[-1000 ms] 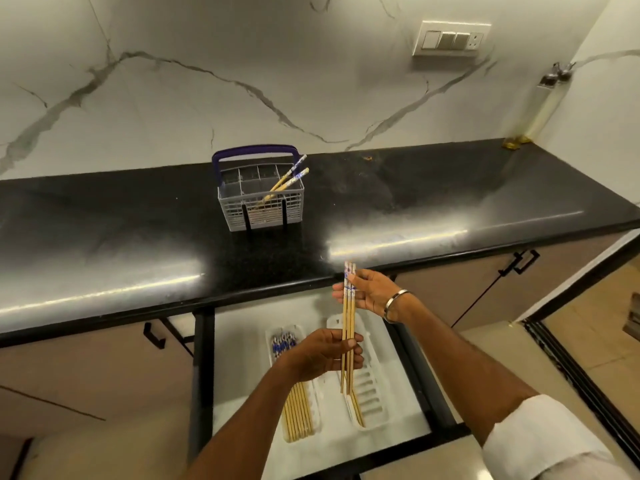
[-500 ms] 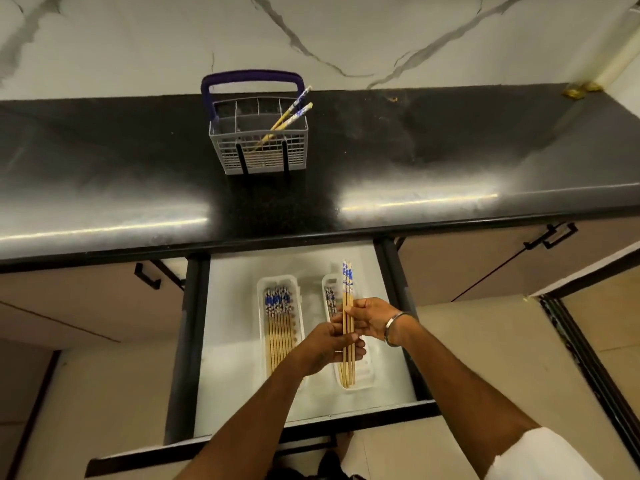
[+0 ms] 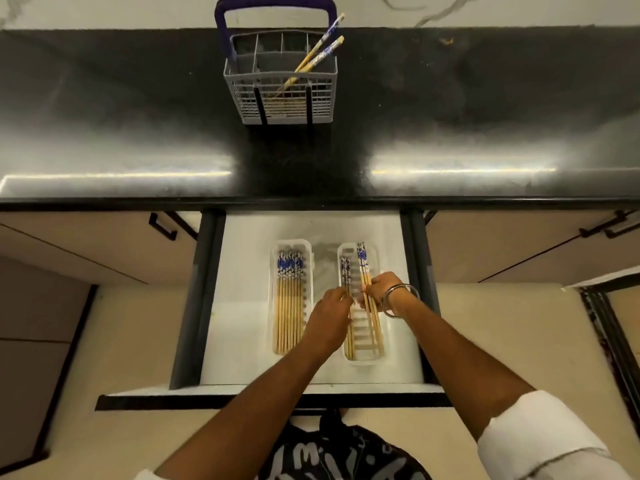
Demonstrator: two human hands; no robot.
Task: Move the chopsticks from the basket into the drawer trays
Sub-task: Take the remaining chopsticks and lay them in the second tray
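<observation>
Over the open drawer [image 3: 242, 341], the right hand [image 3: 382, 292] pinches chopsticks [image 3: 372, 306] above the right tray [image 3: 391, 341], while the left hand [image 3: 329, 320] hides whatever its curled fingers hold.

You see a glossy black stone counter [image 3: 138, 140], white plastic basket [image 3: 282, 105], wooden chopsticks [image 3: 289, 317], metal bangle [image 3: 398, 299]

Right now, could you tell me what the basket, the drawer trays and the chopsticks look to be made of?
Basket: seemingly moulded plastic, matte grey lattice walls with a purple handle.
Left tray and right tray: probably white plastic, slightly glossy, with rounded rims and ribbed floors.
Chopsticks: likely bamboo or wood, pale yellow shafts, tops printed blue and white.
</observation>
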